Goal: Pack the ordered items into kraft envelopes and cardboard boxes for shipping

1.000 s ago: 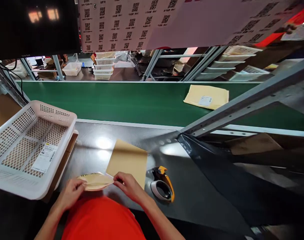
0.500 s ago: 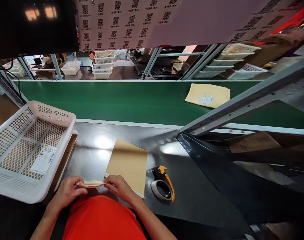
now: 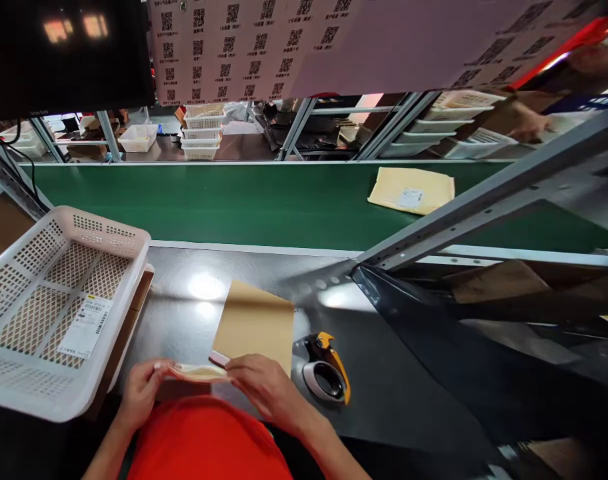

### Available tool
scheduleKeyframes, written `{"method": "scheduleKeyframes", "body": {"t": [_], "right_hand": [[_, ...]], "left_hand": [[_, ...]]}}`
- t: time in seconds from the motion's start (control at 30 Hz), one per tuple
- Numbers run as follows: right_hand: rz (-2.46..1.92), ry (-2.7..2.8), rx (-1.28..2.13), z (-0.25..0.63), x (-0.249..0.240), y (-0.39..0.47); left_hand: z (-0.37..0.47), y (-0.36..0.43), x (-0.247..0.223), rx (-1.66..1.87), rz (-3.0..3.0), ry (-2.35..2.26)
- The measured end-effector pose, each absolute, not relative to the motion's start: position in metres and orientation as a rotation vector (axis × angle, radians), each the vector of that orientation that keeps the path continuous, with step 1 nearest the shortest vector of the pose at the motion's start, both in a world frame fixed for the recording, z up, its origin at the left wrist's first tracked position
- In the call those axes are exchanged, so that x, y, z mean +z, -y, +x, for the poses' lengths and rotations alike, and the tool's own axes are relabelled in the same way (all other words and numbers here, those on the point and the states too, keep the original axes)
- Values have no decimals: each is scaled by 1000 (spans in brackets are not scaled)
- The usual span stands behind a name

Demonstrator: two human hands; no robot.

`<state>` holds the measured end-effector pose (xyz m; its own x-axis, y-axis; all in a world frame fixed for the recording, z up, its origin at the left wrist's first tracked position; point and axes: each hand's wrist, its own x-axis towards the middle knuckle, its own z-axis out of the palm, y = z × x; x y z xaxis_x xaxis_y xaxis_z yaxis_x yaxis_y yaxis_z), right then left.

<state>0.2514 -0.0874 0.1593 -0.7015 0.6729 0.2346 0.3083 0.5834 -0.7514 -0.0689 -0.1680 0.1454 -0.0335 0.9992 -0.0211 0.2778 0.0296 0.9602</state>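
Close to my red shirt, a pale envelope with a reddish rim is held with its mouth parted upward. My left hand pinches its left end between thumb and fingers. At its right end my right hand is closed, its fingertips partly hidden behind the back of the hand. Just beyond, a flat brown kraft envelope lies on the metal table. A thin item with a white and dark red edge shows at its near left corner, partly covered by my right hand. A tape dispenser rests right of it.
A white plastic basket holding a labelled slip stands at the left. Behind the table runs a green conveyor belt with a yellow mailer. A metal strut slants across the right. Another person's hand appears far right.
My right hand has moved slightly right and turned over more. The envelope's mouth looks wider. Another person's hand has come into view at the far right.
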Motion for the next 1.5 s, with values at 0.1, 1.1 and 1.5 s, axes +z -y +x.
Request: {"method": "scheduleKeyframes", "body": {"t": [0.1,1.1,1.5], "right_hand": [[-789,2238,1018,255,173,92],[-770,2193,375,206,137,106],[-660,2090,296,197,139,95]], "left_hand": [[-69,165,148,1086,1394,-1344],[-29,159,185,1062,1813,-1267],[-23,152,190,1165,2133,-1065]]}}
